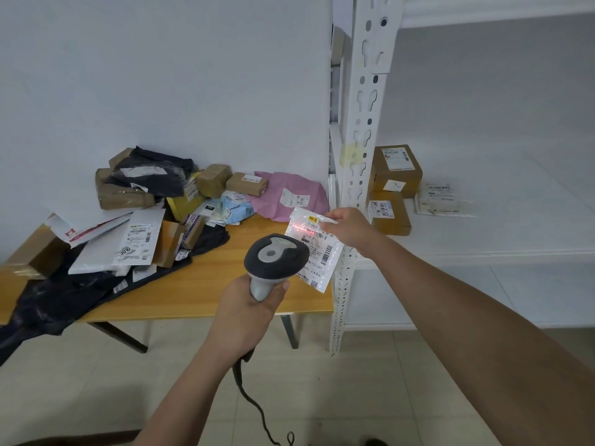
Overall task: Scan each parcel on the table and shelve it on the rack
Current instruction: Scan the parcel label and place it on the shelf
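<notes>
Pinched by its top edge, a small crinkly clear-plastic parcel (314, 249) hangs from the right hand (349, 227), a red scan line glowing across its printed label. Just below and left of it, the left hand (246, 312) wraps the smooth grey handle of a bulbous scanner (275, 259). Left of both, soft mailers and taped cardboard boxes heap on the wooden table (206, 291); right, the white metal rack (357, 149) holds boxes.

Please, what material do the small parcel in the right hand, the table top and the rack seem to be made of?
Small parcel: thin glossy plastic film, probably; it hangs limp and shines under the red scan line.
Table top: wood or wood-look laminate, smooth, with a yellowish grain.
Rack: metal painted matte white, judging by the punched slots in its upright.
</notes>
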`<action>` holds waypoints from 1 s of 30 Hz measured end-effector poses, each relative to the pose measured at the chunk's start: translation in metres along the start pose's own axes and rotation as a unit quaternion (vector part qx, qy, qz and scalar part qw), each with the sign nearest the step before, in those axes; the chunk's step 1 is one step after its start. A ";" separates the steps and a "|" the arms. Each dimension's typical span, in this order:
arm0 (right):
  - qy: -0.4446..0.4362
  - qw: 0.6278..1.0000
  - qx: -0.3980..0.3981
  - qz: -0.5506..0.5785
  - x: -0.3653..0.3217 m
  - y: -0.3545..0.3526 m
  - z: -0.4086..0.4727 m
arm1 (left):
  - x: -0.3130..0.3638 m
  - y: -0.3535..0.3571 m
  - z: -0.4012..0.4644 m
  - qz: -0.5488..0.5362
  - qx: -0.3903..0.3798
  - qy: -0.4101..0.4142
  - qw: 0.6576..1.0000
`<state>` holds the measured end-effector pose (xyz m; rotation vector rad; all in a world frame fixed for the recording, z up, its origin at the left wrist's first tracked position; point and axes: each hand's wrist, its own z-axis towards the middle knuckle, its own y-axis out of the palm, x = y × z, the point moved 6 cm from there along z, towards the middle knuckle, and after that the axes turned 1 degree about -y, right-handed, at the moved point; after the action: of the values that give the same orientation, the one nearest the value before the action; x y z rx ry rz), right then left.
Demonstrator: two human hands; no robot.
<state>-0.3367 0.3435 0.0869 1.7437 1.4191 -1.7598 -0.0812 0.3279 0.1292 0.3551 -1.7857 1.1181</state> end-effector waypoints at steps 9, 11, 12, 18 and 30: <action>-0.003 1.000 0.002 0.005 0.004 -0.006 -0.004 | 0.005 0.001 -0.005 -0.014 -0.003 -0.010 1.000; -0.004 1.000 0.005 0.008 0.005 -0.009 -0.005 | 0.007 0.002 -0.006 -0.015 -0.006 -0.008 1.000; -0.006 1.000 0.007 0.005 0.006 -0.010 -0.006 | 0.007 0.002 -0.005 -0.015 -0.008 -0.007 1.000; -0.007 1.000 0.021 -0.009 0.010 -0.016 -0.013 | 0.012 0.009 -0.005 0.009 -0.024 0.019 0.999; 0.075 0.985 0.135 0.072 0.103 -0.098 -0.072 | 0.032 0.086 -0.003 -0.027 -0.127 0.057 0.990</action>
<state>-0.3927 0.4887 0.0542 2.0991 1.1161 -1.8456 -0.1514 0.3836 0.1107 0.1824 -1.7802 0.8434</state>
